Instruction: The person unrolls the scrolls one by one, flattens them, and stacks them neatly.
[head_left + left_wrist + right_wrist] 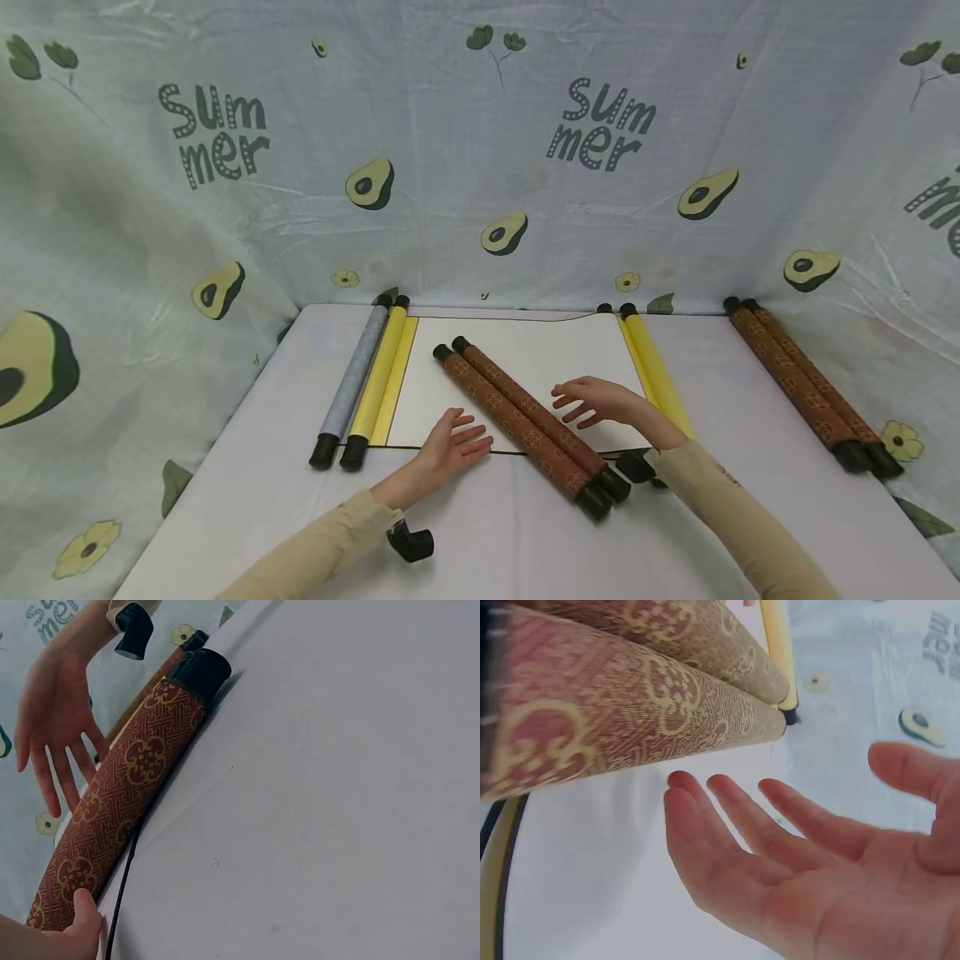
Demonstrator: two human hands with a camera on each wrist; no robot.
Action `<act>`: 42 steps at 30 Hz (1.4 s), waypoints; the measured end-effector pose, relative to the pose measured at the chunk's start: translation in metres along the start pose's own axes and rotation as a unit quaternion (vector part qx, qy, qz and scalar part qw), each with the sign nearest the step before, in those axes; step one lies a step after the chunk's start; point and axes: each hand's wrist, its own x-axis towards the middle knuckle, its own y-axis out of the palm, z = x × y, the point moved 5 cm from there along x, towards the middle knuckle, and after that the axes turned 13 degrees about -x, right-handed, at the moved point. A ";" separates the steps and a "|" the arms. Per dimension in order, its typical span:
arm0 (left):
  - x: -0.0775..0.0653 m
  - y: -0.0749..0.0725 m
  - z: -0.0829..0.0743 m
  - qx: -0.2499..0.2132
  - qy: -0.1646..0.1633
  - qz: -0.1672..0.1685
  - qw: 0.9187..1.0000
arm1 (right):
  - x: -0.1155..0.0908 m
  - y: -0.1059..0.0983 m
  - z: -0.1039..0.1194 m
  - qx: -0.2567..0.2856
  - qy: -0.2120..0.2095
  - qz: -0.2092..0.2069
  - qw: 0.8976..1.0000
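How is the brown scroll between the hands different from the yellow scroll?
The brown scroll is rolled up, while the yellow scroll is spread open, showing a white sheet. The brown scroll has a gold pattern; the yellow scroll looks plain. Both have black ends.

Head view looks forward and down; closer wrist views share a patterned roll (517, 427).
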 end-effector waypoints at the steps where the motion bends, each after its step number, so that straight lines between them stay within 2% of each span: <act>1: 0.001 -0.001 0.001 -0.011 0.001 -0.001 1.000 | 0.004 -0.001 0.000 0.016 0.003 0.007 1.000; 7: 0.006 -0.001 0.004 -0.069 0.003 -0.009 0.998 | 0.024 -0.003 0.000 0.068 0.016 0.036 0.997; 14: 0.012 0.003 0.005 -0.116 0.006 -0.018 0.993 | 0.029 -0.004 0.011 0.068 -0.001 0.078 0.995; 19: 0.018 0.007 0.006 -0.135 0.003 -0.020 0.991 | 0.036 -0.003 0.012 0.066 0.044 0.061 0.995; 26: 0.022 0.006 0.007 -0.139 0.000 -0.025 0.990 | 0.045 0.003 0.008 0.090 0.092 0.049 0.991; 35: 0.021 0.009 0.005 -0.107 0.001 -0.023 0.994 | 0.047 0.008 0.003 0.094 0.111 0.047 0.988; 42: 0.020 0.014 -0.002 -0.095 0.001 -0.015 0.995 | 0.046 0.014 0.004 0.095 0.118 0.062 0.986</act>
